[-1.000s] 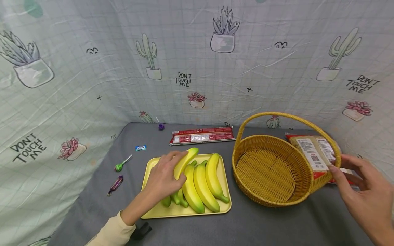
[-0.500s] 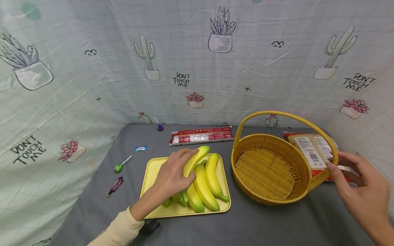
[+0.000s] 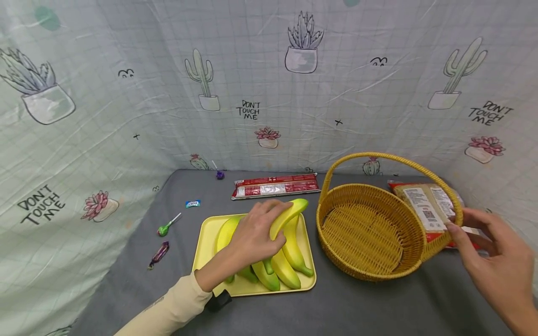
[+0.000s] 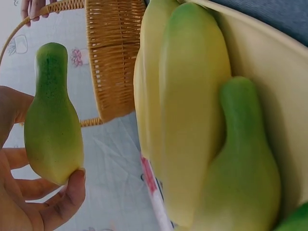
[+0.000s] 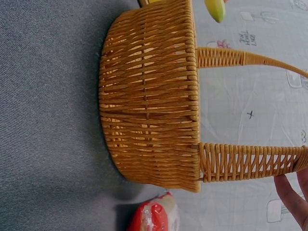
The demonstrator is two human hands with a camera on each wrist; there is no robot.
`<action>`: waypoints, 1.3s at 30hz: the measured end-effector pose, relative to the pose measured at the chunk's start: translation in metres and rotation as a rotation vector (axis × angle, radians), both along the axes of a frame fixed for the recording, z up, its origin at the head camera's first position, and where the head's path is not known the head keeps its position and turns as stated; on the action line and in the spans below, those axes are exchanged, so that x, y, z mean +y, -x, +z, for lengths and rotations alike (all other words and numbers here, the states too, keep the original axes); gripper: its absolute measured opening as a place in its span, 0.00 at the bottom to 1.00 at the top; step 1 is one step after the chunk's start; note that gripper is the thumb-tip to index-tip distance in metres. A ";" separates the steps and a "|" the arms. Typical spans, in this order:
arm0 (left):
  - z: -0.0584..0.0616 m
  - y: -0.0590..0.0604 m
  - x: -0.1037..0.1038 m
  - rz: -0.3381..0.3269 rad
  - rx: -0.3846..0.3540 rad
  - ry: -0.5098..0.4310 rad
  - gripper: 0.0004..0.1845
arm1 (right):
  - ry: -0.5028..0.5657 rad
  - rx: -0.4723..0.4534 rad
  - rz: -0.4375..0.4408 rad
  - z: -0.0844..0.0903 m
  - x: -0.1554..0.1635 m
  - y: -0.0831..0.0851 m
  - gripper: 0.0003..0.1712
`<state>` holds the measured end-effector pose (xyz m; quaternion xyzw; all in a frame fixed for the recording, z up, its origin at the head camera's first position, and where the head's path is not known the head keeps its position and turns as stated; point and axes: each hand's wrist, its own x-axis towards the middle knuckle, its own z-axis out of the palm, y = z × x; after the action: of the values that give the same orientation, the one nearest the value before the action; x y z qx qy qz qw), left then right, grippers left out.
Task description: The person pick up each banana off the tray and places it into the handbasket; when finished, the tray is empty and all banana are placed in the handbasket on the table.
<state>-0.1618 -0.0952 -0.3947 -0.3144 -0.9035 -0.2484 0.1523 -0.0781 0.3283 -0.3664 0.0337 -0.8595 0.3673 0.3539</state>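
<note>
A curved yellow banana w/ green ends [image 3: 286, 218] is held near the centre of the head view, over the pale-yellow rect. tray [image 3: 208, 231], tilted, one tip to the upper right. It is clamped btw. thumb and fingers of the left hand [image 3: 254, 233], cream sleeve [image 3: 170, 303] at lower left. In the left wrist view, a gap is seen btw. it and the other yellow-green bananas [image 3: 294, 249], laid side by side on the tray.

At centre right, just beside the tray, stands a round golden-brown wicker basket [image 3: 361, 238]; its tall arched handle [image 3: 388, 158] is gripped at far right by the right hand [image 3: 496, 256], thumb and fingers curled round it. Behind, partly hidden, is a tan-and-red plastic pkg. w/ white labels [image 3: 422, 205].

Above the tray, a long flat red-and-white pkt. [image 3: 275, 185] is seen. At left, small sweets are scattered: purple lollipop [image 3: 220, 175], blue wrapped sweet [image 3: 193, 204], green lollipop [image 3: 163, 230], purple twist-wrapped candy [image 3: 159, 253]. Dark-grey cloth [image 3: 353, 308] is spread below; bkgd. is filled by pale cactus-print fabric [image 3: 256, 51].
</note>
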 end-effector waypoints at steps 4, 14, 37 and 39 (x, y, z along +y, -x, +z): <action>0.000 0.001 0.010 -0.023 -0.001 0.002 0.36 | -0.013 0.011 0.007 -0.001 0.002 0.002 0.23; 0.002 0.003 0.033 -0.066 -0.026 0.016 0.35 | 0.000 0.017 -0.007 -0.002 0.001 0.000 0.23; 0.014 0.020 0.086 -0.140 -0.097 -0.011 0.34 | 0.024 0.033 -0.018 -0.007 -0.001 0.003 0.26; 0.014 0.021 0.090 -0.144 -0.100 -0.008 0.34 | 0.024 0.034 -0.020 -0.008 0.000 0.004 0.26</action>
<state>-0.1828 -0.0049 -0.3810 -0.3651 -0.8840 -0.2776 0.0901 -0.0820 0.3283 -0.3743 0.0273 -0.8491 0.3734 0.3726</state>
